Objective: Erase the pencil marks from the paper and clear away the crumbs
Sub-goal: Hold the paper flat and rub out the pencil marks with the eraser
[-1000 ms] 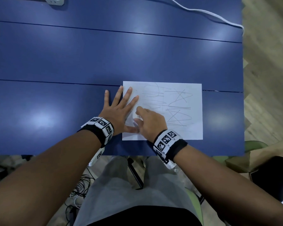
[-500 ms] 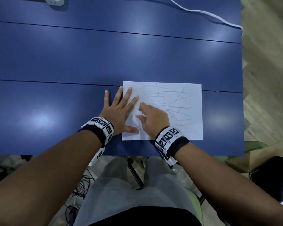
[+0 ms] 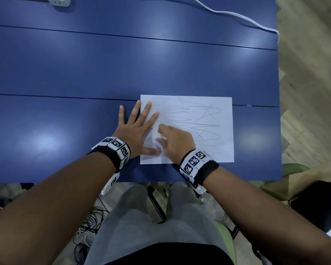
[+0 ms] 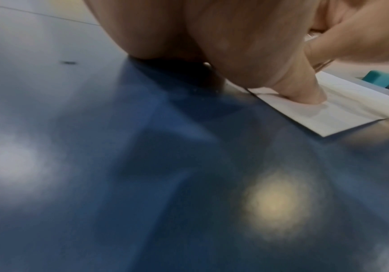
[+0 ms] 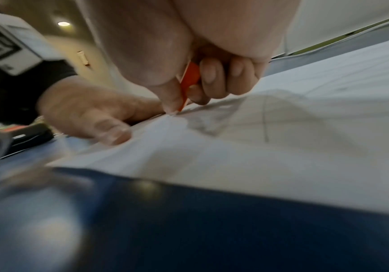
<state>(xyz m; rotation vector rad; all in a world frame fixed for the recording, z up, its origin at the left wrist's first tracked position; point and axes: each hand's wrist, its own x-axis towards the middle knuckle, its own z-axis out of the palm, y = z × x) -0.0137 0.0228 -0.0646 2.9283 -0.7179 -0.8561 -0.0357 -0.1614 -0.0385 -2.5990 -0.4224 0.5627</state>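
The white pencil-scribbled paper sheet [image 3: 199,129] lies on the glossy blue bench [image 3: 103,69], pinned by the flat, spread left hand [image 3: 134,131]. The right hand [image 3: 176,144] pinches an orange-sleeved eraser [image 5: 190,82] — hard strokes could crease the sheet.

Left hand [image 3: 135,131]: flat, fingers spread, palm down | Right hand [image 3: 177,143]: fingers curled, pinching an eraser [image 5: 189,82]
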